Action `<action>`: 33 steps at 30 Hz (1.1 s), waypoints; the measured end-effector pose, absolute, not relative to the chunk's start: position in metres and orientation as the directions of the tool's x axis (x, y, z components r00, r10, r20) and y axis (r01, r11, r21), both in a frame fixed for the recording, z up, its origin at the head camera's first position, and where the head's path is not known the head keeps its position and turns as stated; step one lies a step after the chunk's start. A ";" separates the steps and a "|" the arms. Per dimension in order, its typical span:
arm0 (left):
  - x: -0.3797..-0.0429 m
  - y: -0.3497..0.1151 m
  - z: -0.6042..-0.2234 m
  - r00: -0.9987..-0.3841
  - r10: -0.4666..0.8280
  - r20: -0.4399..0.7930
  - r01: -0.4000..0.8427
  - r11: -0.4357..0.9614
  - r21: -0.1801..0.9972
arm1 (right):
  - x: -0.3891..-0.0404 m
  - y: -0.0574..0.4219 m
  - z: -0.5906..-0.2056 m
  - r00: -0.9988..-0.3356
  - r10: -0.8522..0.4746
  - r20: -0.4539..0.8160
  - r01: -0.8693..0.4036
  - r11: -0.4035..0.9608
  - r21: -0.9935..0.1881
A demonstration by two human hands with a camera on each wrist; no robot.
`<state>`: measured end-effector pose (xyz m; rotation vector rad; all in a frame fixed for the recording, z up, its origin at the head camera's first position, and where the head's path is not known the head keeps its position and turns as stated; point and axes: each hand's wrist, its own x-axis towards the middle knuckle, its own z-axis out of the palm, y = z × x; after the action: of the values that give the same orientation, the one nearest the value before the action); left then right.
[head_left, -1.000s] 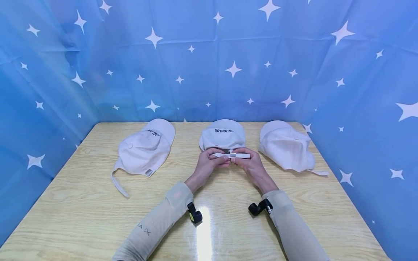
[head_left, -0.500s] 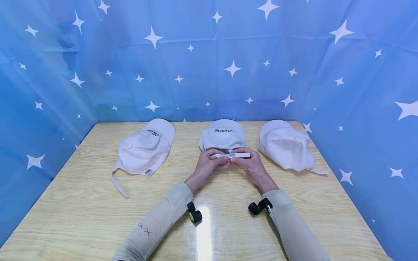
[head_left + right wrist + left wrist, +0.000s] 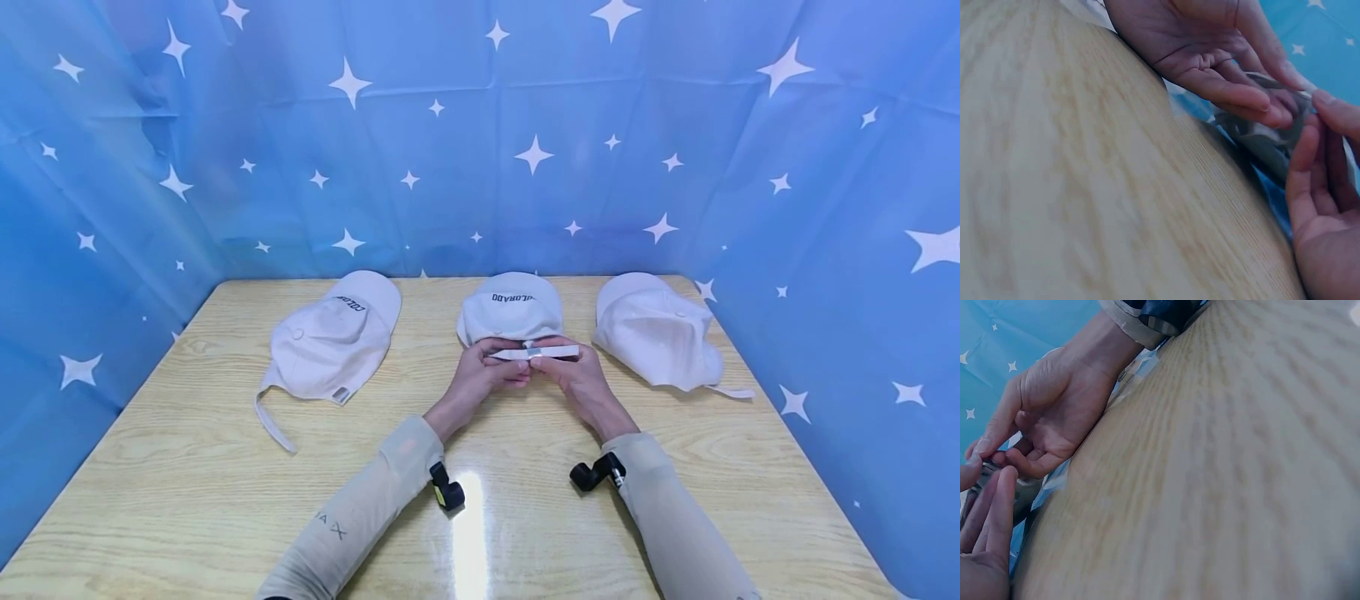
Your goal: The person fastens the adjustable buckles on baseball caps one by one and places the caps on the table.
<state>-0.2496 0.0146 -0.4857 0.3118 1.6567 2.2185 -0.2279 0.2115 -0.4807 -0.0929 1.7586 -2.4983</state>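
The middle white cap point(image 3: 510, 312), marked COLORADO, has its back side turned toward me, with both hands at its back strap point(image 3: 561, 352). My left hand point(image 3: 480, 375) pinches the strap near its pointed left end. On the other side my right hand point(image 3: 581, 382) pinches it beside the silvery buckle point(image 3: 534, 353), thumb just under the metal. The fingertips of the two hands nearly meet. In the right wrist view, the cap's hollow point(image 3: 1272, 140) shows behind the fingers, which partly cover the strap.
A second white cap point(image 3: 322, 354) lies at the left, its loose strap point(image 3: 274, 423) trailing toward me. Another white cap point(image 3: 660, 342) lies at the right, strap end pointing right. All are on a wooden table point(image 3: 187, 500) before a blue starred curtain point(image 3: 420, 150).
The strap tilts slightly now, its right end a little higher and farther right, and the buckle has turned a bit. Both hands keep their grip almost in place.
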 end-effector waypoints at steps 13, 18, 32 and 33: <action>-0.251 0.015 -0.483 -0.937 0.339 -0.086 -0.198 -0.311 0.930 | -0.229 0.211 -0.478 -0.998 -0.064 -0.026 0.048 -0.370 -0.928; -0.252 0.015 -0.484 -0.939 0.338 -0.060 -0.181 -0.337 0.924 | -0.230 0.211 -0.478 -0.997 -0.080 -0.012 0.040 -0.354 -0.934; -0.252 0.016 -0.486 -0.935 0.350 -0.050 -0.190 -0.380 0.905 | -0.230 0.212 -0.480 -0.993 -0.118 -0.009 0.049 -0.345 -0.937; -0.252 0.017 -0.486 -0.935 0.352 -0.049 -0.192 -0.385 0.903 | -0.230 0.213 -0.480 -0.993 -0.119 -0.007 0.048 -0.346 -0.937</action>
<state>-0.2521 0.0167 -0.4859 0.2151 1.5098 2.3621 -0.2300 0.2125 -0.4799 -0.0944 1.7337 -2.4945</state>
